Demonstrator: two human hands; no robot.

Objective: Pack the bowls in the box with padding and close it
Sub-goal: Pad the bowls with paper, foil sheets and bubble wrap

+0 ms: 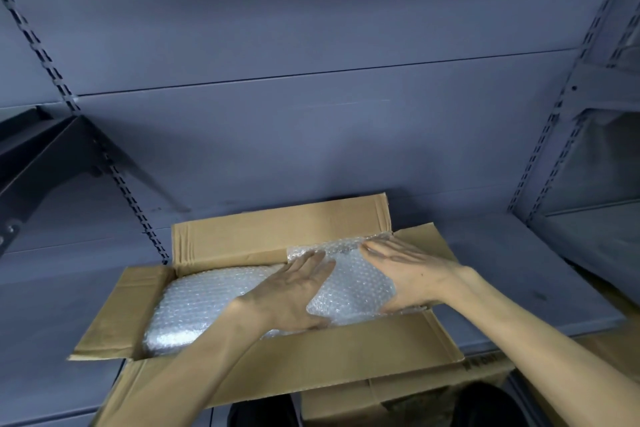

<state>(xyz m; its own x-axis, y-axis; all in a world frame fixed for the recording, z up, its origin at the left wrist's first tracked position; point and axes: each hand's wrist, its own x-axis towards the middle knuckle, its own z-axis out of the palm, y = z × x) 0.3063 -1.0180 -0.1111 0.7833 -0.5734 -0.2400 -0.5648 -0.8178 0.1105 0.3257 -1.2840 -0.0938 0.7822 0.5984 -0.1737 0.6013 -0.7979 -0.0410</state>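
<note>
An open cardboard box (277, 236) lies on a grey shelf, all its flaps folded outward. Bubble wrap (207, 302) fills the inside and hides whatever lies under it; no bowl shows. My left hand (291, 291) lies flat with straight fingers on the wrap near the box's middle. My right hand (408, 270) presses flat on a bulging piece of wrap at the right end of the box. Between the two hands the wrap (353, 288) bulges up.
The grey metal shelf (502, 253) carries the box, with a grey back panel (311, 149) behind it. A black bracket (52, 156) juts out at the left. Another cardboard box (398, 399) stands below the shelf front. A slotted upright (554, 114) rises at the right.
</note>
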